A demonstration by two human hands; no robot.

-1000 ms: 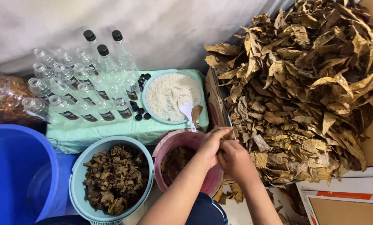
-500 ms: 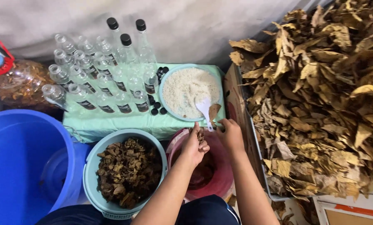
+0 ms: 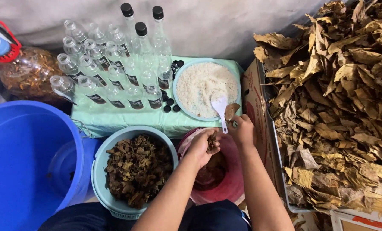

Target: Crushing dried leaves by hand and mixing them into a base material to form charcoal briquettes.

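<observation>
My left hand (image 3: 203, 146) hovers over the pink bowl (image 3: 229, 188), cupped around a clump of dark brown leaf pieces. My right hand (image 3: 242, 128) is at the bowl's far rim, closed on the handle of a white rice scoop (image 3: 220, 108) with a dry brown leaf (image 3: 231, 111) pinched against it. The scoop's head rests on the edge of a pale blue plate (image 3: 179, 80) heaped with white rice (image 3: 204, 85). Dark leaf matter lies inside the pink bowl.
A light blue basket (image 3: 100, 171) of dark crumpled leaves sits left of the pink bowl. Several clear glass bottles (image 3: 114, 72) stand on a green-covered stand. A big blue bucket (image 3: 24, 162) is at left. A cardboard box (image 3: 254, 98) heaped with dry leaves (image 3: 336, 98) fills the right.
Both hands moved from the leaf box's edge to the pink bowl and rice plate. My right hand has closed on the scoop handle; my left cups dark leaf pieces.
</observation>
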